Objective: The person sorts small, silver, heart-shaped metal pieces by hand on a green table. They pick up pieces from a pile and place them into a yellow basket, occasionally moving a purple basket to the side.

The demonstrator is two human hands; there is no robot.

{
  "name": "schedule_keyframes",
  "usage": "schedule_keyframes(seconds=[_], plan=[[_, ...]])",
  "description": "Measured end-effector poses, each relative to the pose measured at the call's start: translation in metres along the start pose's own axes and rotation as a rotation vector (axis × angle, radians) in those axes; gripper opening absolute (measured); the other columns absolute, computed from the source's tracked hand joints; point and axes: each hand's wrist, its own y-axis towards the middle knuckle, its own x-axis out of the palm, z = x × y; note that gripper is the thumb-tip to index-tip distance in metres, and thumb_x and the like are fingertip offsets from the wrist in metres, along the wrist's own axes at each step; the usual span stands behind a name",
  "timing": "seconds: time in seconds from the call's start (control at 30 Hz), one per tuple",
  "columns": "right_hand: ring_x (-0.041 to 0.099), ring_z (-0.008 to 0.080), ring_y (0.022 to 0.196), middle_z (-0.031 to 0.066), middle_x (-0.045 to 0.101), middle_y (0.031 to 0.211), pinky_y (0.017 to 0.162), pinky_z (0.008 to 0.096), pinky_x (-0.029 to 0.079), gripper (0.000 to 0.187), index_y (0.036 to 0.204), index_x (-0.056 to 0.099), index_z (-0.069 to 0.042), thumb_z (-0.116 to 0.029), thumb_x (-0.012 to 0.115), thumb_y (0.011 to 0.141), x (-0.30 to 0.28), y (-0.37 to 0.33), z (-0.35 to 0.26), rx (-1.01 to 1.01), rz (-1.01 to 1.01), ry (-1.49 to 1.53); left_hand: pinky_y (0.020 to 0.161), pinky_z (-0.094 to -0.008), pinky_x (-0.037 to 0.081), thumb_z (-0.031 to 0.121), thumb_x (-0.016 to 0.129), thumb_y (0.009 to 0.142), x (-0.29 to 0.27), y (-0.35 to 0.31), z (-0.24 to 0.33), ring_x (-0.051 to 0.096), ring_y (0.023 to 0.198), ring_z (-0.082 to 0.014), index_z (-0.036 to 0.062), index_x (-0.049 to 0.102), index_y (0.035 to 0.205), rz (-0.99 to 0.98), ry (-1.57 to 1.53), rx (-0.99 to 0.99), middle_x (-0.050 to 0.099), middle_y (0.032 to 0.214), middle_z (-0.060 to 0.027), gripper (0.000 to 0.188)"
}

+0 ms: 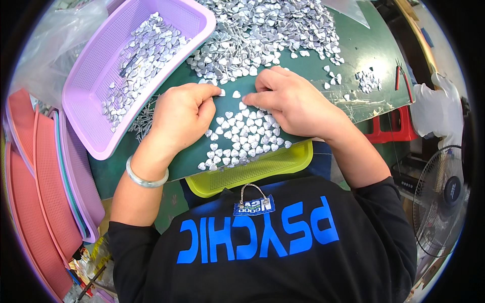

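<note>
The green table (376,45) spreads in front of me, its near edge running just beyond my black shirt (257,275). On its far part lies a wide pile of silver hearts (268,30). To my left, beside the table, stand red baskets (38,212), and on the table at my left the purple basket (88,83) sits at a slant, more silver hearts lying in it. Off to my right are a round fan (453,189), a white plastic bag (439,108) and part of a red stool (404,123). Just below the table edge, in front of my body, is the yellow-green basket (257,171).

My left hand (179,111), with a pale bangle (146,179) on its wrist, and my right hand (285,101) are well short of touching each other. Between and below them a looser group of hearts (247,134) reaches to the table edge. Dark metal pins (145,121) lie partly behind my left hand; at the far right are a small heap (369,80) of hearts and a red-handled tool (398,78).

Smallest are the single hearts. My left index fingertip touches one heart (222,93); my right fingertips are at another heart (242,106). I cannot tell whether either grip is closed on its piece. A lone heart (236,94) lies between them, untouched.
</note>
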Motion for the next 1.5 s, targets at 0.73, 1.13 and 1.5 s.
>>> schedule_keyframes(seconds=[0.73,1.13,1.5], plan=[[0.057,0.0304,0.082,0.0088,0.057,0.082,0.074,0.0389,0.048,0.017,0.088,0.068,-0.004,0.0,0.061,0.074,0.008,0.021,-0.004,0.002,0.037,-0.045,0.05,-0.0306,0.04,0.005,0.063,0.079,-0.006,-0.001,0.001,0.049,0.049,-0.0146,0.0018,0.07,0.094,0.003,0.032,-0.052,0.057,0.063,-0.0084,0.017],[0.059,0.0307,0.085,0.0094,0.058,0.084,0.074,0.0405,0.049,0.014,0.089,0.067,-0.004,-0.004,0.06,0.077,0.0,0.021,0.005,0.062,0.065,0.023,0.058,-0.0399,0.046,0.013,0.067,0.081,0.002,0.001,0.0,0.059,0.063,-0.031,0.005,0.062,0.079,-0.029,0.155,0.009,0.059,0.07,-0.0126,0.01],[0.058,0.031,0.084,0.0103,0.058,0.086,0.074,0.0381,0.049,0.02,0.097,0.067,-0.003,-0.001,0.062,0.077,0.0,0.018,0.008,0.034,0.052,0.016,0.052,-0.0344,0.045,0.007,0.067,0.077,0.0,-0.001,0.005,0.057,0.057,-0.0258,0.0043,0.064,0.079,-0.128,0.001,0.168,0.058,0.067,-0.0099,0.005]])
